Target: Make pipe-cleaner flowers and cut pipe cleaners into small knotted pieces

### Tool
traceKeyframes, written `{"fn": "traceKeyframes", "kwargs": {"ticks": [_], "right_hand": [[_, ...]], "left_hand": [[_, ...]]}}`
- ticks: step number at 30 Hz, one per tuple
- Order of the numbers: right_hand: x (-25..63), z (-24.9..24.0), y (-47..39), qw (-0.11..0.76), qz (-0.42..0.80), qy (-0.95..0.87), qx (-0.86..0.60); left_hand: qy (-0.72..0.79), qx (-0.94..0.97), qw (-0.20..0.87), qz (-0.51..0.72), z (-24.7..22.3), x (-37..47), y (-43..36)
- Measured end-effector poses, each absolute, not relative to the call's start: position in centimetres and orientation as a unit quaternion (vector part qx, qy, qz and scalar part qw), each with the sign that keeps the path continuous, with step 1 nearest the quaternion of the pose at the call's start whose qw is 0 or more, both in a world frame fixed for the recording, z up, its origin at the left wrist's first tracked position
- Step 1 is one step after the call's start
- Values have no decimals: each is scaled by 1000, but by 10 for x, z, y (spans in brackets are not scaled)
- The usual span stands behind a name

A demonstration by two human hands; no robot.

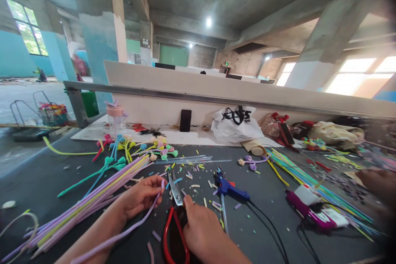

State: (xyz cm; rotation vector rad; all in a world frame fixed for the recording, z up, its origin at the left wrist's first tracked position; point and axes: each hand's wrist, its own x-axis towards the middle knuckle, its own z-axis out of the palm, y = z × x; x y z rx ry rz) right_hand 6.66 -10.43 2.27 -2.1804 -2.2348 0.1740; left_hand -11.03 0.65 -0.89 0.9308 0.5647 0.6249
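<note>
My left hand [140,198] pinches a lilac pipe cleaner [133,225] close to its tip, while its long end trails toward the front edge. In my right hand [202,222] is a pair of red-handled scissors [175,192], gripped near the pivot with the blades pointing away from me. The blade tips are just right of the pipe cleaner's tip, apart from it. Short cut pieces [195,185] in several colours are scattered beyond the scissors. A bundle of lilac and yellow pipe cleaners [89,208] lies to the left of my left hand.
A blue glue gun [233,191] with a black cord lies right of centre. Pipe-cleaner flowers [126,148] lie at the back left, near a clear cup [116,121]. A phone [186,120] leans on the partition beside a white bag [236,126]. Another person's hand [377,181] is at far right.
</note>
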Motion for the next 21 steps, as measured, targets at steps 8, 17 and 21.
{"fn": "traceKeyframes", "kwargs": {"ticks": [8, 17, 21], "right_hand": [[67, 27, -99, -54, 113, -720, -683], [75, -2, -83, -62, 127, -710, -690], [82, 3, -88, -39, 166, -721, -671]], "left_hand": [[275, 431, 805, 301, -13, -108, 9], [315, 409, 792, 325, -14, -109, 12], [316, 397, 795, 332, -13, -109, 14]]}}
